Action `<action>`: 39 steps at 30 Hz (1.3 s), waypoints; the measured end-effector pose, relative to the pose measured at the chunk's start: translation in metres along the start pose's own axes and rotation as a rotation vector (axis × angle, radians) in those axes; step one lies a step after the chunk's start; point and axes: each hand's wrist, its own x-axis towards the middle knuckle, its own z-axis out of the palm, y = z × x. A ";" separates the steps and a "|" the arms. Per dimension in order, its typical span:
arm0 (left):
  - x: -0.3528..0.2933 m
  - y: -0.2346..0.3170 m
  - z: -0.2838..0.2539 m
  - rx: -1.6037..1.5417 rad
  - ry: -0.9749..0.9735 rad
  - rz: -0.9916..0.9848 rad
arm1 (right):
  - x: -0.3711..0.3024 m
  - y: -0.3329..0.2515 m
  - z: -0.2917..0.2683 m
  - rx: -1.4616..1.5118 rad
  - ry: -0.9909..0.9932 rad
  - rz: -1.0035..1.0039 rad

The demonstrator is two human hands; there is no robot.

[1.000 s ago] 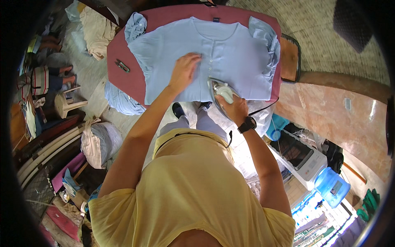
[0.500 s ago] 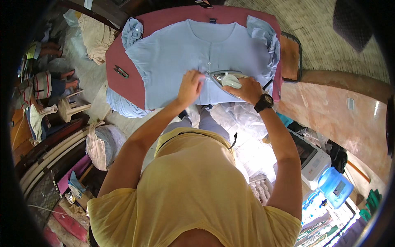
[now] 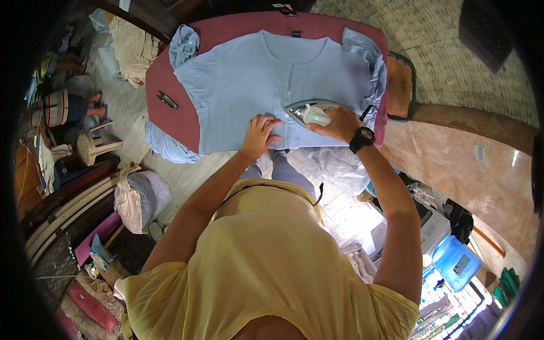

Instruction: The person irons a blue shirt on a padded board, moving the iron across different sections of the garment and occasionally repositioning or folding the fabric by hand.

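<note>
On red ironing board [image 3: 170, 126] | blue shirt [image 3: 238, 85]: spread front up | iron [image 3: 310, 115]: set on shirt front, handle wrapped by right hand [image 3: 339, 123], long axis crosswise, tip directed left at button strip [image 3: 288, 93] | left hand [image 3: 260, 134]: laid on shirt, thumb held apart, iron tip just beside, rightward and slightly farther out.

- Lower right of the frame: large lettering stood on a grey sign [image 3: 433, 313] and on a green strip [image 3: 440, 328] below it.
- Upper middle: the shirt [image 3: 238, 73] bore a dark neck label [image 3: 296, 34], too small to read.
- Right: the blue jug's [image 3: 450, 254] sticker [image 3: 462, 264] was likewise unreadable.
</note>
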 end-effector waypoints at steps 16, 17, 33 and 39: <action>0.042 -0.013 -0.008 0.188 -0.012 0.039 | 0.017 0.003 -0.016 0.028 0.036 0.097; 0.042 -0.014 -0.007 0.186 -0.008 0.039 | 0.021 0.002 -0.015 0.027 0.048 0.058; 0.089 -0.011 0.006 0.273 -0.062 -0.057 | 0.030 0.024 0.003 0.516 0.621 0.235; 0.087 -0.015 0.009 0.312 -0.118 -0.107 | 0.084 0.046 -0.004 0.379 0.807 0.373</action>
